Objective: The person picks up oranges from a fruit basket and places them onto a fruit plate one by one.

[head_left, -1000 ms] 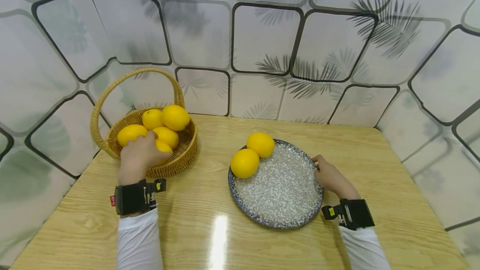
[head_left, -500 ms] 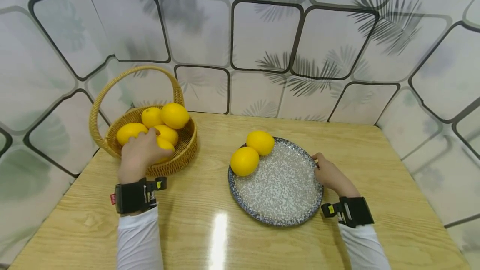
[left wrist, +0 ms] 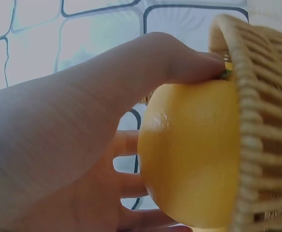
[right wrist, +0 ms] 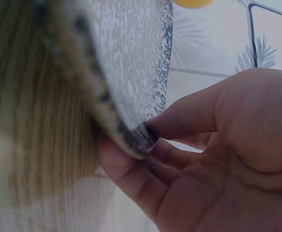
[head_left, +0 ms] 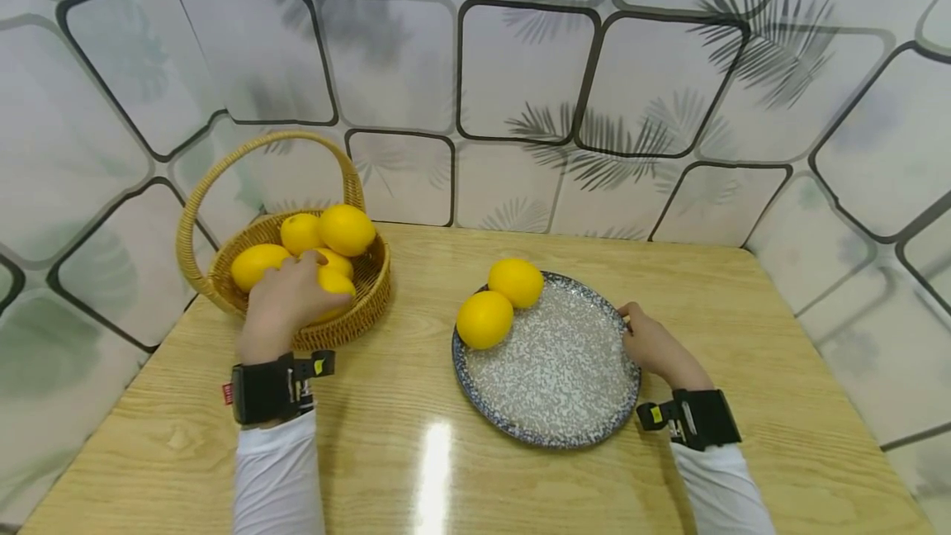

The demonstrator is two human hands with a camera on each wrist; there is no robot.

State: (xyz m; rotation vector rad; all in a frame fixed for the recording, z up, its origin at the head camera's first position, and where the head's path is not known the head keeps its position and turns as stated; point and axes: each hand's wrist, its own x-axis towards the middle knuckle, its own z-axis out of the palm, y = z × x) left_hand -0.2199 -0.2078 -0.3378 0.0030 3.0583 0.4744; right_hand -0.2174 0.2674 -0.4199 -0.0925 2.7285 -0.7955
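Note:
In the head view my left hand (head_left: pixel 286 301) reaches over the front of a wicker basket (head_left: pixel 371 314) at the left. It grips a yellow-orange orange (head_left: pixel 338 282); the left wrist view shows the thumb on top of this orange (left wrist: pixel 194 154) and fingers behind it, close to the woven rim (left wrist: pixel 249 130). More oranges (head_left: pixel 346 230) lie in the basket, partly hidden by the hand. My right hand (head_left: pixel 657 351) pinches the right rim of a round speckled grey plate (head_left: pixel 565 378), thumb above and fingers beneath. Two oranges (head_left: pixel 484 320) rest on the plate's left side, touching.
A tall arched handle (head_left: pixel 256 147) rises over the basket. The wooden table (head_left: pixel 401 403) ends at a patterned wall covering (head_left: pixel 527 73) at the back and sides. Wood surface lies between basket and plate.
My left hand has shifted slightly to the right with the orange in its grip. The right hand and the plate have stayed in place on the table.

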